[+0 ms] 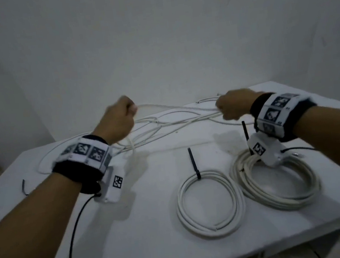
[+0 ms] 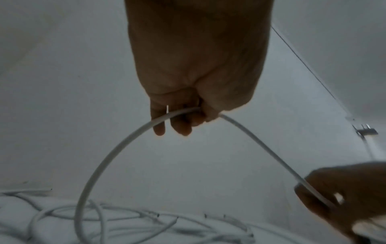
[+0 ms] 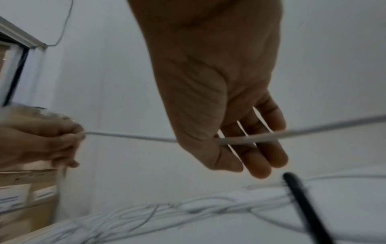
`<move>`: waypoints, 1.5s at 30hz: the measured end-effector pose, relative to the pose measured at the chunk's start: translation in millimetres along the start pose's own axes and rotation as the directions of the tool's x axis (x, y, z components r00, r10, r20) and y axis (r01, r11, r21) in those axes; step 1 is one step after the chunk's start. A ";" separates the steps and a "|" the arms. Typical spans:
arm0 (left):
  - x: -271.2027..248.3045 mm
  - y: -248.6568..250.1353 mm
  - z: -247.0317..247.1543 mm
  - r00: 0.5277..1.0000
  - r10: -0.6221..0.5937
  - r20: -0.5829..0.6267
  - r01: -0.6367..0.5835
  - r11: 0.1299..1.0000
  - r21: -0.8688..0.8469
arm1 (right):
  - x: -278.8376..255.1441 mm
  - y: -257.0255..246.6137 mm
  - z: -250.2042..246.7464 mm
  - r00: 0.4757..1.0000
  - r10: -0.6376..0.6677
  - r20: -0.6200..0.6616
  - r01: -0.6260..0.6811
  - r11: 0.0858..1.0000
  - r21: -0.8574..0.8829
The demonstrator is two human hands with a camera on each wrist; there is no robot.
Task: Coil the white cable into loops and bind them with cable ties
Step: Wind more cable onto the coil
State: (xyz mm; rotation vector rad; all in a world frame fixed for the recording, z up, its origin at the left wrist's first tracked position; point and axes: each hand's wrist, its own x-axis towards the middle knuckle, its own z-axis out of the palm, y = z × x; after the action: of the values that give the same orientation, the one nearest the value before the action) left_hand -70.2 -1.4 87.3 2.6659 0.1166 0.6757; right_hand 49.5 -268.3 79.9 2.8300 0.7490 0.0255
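Note:
A white cable (image 1: 172, 107) stretches in the air between my two hands above the back of the table. My left hand (image 1: 121, 117) grips it in a fist; in the left wrist view the cable (image 2: 117, 148) leaves the curled fingers (image 2: 179, 125) as one hanging loop. My right hand (image 1: 231, 107) pinches the same cable (image 3: 250, 137) between thumb and fingers (image 3: 261, 158). Loose white cable (image 1: 164, 125) lies tangled on the table under both hands. Two loose black cable ties (image 1: 23, 186) lie at the far left.
Two finished white coils lie at the front right, one (image 1: 210, 204) bound by an upright black tie (image 1: 193, 164), the other (image 1: 279, 186) under my right wrist. The white table (image 1: 145, 228) ends at a near edge on the right. A plain wall stands behind it.

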 end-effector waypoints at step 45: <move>-67.7 119.7 -26.4 0.993 0.097 0.070 -0.033 0.783 -0.621 | -116.4 -45.2 -76.3 0.875 -0.197 -0.443 0.451 0.666 0.594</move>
State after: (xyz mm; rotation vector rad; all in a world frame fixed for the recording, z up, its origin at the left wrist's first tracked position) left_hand -143.9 -114.3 125.1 2.0573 -0.1987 0.4887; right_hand -79.2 -271.8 149.3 3.3510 1.6629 0.2436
